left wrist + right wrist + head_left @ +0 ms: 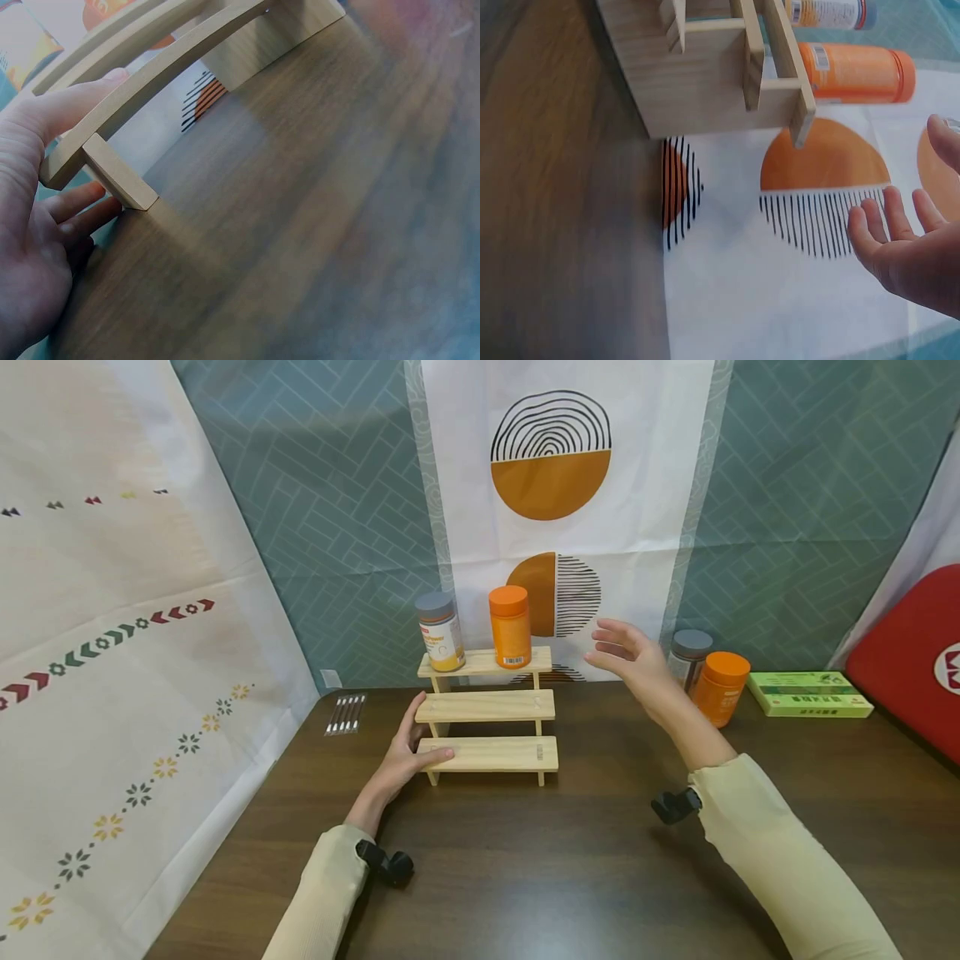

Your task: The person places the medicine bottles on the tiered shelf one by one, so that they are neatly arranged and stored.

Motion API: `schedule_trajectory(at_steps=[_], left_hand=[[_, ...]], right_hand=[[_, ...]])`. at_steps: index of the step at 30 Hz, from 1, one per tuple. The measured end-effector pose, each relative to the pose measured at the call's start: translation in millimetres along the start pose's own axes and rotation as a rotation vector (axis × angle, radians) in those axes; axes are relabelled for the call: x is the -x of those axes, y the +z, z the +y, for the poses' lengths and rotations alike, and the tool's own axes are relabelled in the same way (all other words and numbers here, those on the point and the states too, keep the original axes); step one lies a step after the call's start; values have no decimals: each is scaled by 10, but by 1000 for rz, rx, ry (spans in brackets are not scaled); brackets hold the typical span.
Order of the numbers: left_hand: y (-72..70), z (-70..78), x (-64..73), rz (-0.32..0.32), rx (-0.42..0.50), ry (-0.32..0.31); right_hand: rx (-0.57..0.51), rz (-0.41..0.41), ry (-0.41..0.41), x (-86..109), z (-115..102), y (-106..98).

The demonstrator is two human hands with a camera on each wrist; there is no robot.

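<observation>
A three-tier wooden step rack (486, 706) stands on the dark table near the back cloth. My left hand (397, 764) grips its left end, the thumb lying over the lowest board and the other fingers around the side. In the left wrist view those fingers (82, 206) reach below the board beside a leg (120, 174). On the top tier stand a white bottle with a grey lid (442, 639) at the left and an orange bottle (512, 635) toward the right. To the right of the rack, my right hand (633, 664) is raised with its fingers loosely bent, holding nothing.
Behind the right forearm, another grey-lidded bottle (687, 653) and a second orange bottle (722, 689) stand on the table. Farther right are a green box (810, 695) and a red case (915, 652). A pack of cotton swabs (346, 715) lies left of the rack.
</observation>
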State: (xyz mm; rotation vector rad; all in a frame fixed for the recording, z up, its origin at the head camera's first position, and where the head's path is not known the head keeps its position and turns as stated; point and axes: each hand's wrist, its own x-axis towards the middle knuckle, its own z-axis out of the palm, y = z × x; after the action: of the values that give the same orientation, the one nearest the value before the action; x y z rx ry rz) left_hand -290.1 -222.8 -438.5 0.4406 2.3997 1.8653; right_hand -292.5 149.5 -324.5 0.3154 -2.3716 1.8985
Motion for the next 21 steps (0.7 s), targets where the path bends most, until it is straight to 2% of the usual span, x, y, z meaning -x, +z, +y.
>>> schedule_trajectory(at_steps=[6,11,15,17,21], left_hand=[[-2,10,0,-2,-6,-8],[-13,15,-13,12,-1,1],[-7,12,-18,6,8,1],[-2,6,-15,-1,8,-5],[-3,-5,-8,1,0,-15]], right_hand=[[22,53,11,151,81,-215],[74,95,-9,178,90,-355],[33,116,-28,200,61,-466],[-37,126,-31,228,44,-528],[-85,176,-42,273,22,-667]])
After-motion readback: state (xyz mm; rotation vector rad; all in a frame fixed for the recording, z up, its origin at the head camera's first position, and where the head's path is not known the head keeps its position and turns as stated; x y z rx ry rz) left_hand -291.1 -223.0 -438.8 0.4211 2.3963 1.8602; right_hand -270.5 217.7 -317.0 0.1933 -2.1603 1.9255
